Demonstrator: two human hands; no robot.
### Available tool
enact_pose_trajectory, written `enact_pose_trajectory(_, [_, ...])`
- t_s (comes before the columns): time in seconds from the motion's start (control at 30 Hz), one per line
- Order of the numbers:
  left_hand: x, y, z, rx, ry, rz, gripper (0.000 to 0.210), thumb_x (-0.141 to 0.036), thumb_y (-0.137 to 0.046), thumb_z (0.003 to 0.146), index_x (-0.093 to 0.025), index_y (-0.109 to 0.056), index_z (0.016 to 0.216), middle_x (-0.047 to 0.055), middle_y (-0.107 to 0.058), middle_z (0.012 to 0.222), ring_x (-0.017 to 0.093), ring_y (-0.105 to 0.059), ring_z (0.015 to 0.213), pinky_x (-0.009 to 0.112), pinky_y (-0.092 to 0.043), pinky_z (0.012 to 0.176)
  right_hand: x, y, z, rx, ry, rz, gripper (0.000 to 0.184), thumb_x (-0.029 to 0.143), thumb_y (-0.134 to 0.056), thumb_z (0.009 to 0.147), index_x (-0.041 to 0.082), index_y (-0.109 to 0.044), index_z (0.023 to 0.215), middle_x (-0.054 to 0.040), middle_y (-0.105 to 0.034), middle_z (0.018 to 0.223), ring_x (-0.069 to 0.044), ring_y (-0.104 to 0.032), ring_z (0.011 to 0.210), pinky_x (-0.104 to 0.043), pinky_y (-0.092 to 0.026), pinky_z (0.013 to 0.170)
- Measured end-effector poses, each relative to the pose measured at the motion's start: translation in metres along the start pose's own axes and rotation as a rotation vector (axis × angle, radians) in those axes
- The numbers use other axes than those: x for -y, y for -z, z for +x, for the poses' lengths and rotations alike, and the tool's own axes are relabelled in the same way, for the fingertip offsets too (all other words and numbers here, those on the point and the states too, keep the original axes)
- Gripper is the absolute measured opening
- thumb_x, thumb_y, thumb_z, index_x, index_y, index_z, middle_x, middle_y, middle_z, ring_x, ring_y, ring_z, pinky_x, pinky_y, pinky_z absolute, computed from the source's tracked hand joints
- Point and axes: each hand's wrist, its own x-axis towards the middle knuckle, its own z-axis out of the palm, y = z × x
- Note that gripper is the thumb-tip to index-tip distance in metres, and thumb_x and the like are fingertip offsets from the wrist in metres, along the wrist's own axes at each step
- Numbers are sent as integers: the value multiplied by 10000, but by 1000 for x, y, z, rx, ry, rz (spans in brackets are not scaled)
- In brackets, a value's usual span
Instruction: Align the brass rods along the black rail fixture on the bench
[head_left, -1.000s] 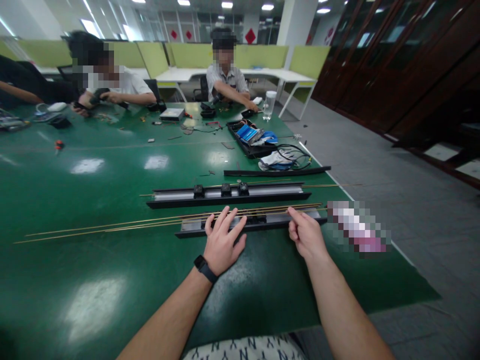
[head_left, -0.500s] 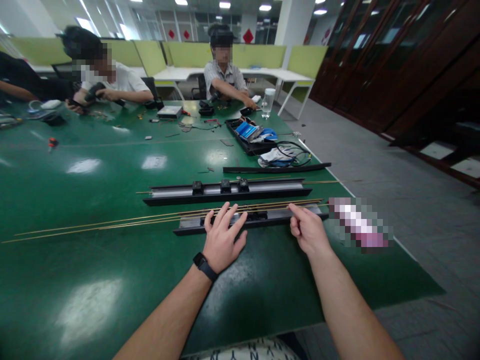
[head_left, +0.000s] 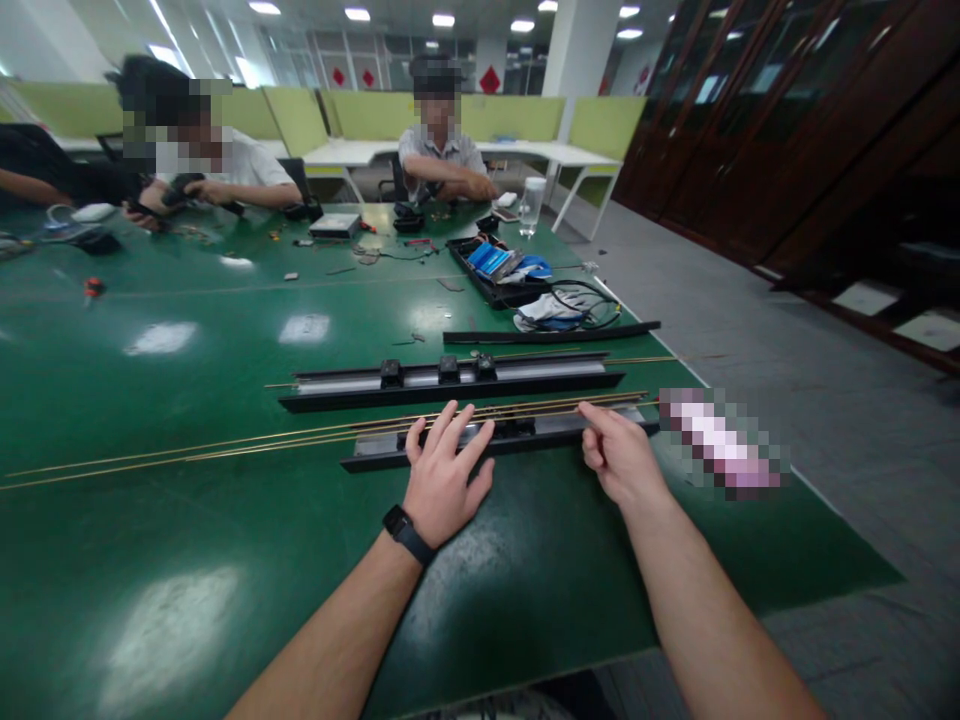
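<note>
A: What are the person's hands doing?

B: The left hand [head_left: 442,478], just below the centre of the frame, lies flat with fingers spread on the near black rail [head_left: 495,440] – pressing, not gripping. The right hand [head_left: 619,455], to its right, is loosely curled, its forefinger tip touching the rail's right end beside the thin brass rods [head_left: 300,436].

A: Where does the rail lie?

B: Across the middle of the frame on the green table [head_left: 187,560], its right end close to the table's edge. A second rail [head_left: 450,380] lies just above it in the picture, parallel and apart.

A: What might go wrong?

B: Likely a slip – a flat palm gives poor hold on a smooth top, so a push could skid the rail towards that edge. The rods run far out to the left unsupported by either hand; a nudge could roll, scatter or bend them.
</note>
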Motion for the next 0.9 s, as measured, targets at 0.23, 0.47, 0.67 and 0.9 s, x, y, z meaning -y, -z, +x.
enact_pose_trajectory(0.23, [0, 1, 1, -6, -5, 0, 437, -347, -603, 935, -313, -594, 1370, 86, -534, 1505, 306, -403, 1460, 562, -158, 1203, 0, 0, 0, 7, 7, -10, 318, 379, -852, 705, 160, -643, 802, 49, -511, 427, -53, -353, 290, -158, -196, 283])
enact_pose_trajectory(0.47, [0, 0, 0, -4, -1, 1, 439, -347, -611, 931, -316, -595, 1369, 83, -530, 1509, 306, -396, 1465, 560, -158, 1206, -1, 0, 0, 4, 14, -2, 361, 383, -869, 691, 182, -571, 721, 52, -505, 431, -49, -352, 294, -157, -206, 281])
enact_pose_trajectory(0.67, [0, 0, 0, -6, -5, -3, 449, -340, -620, 925, -315, -594, 1373, 91, -539, 1500, 308, -400, 1462, 563, -158, 1203, -1, -2, 0, -18, 18, -13, 378, 428, -875, 681, 172, -603, 737, 61, -482, 418, -45, -344, 291, -153, -198, 280])
enact_pose_trajectory(0.9, [0, 0, 0, -5, -8, -6, 455, -342, -617, 926, -319, -587, 1379, 84, -529, 1510, 304, -398, 1464, 560, -163, 1202, -3, -1, 2, -33, 15, -13, 374, 439, -870, 696, 167, -618, 745, 62, -474, 410, -48, -345, 285, -151, -200, 278])
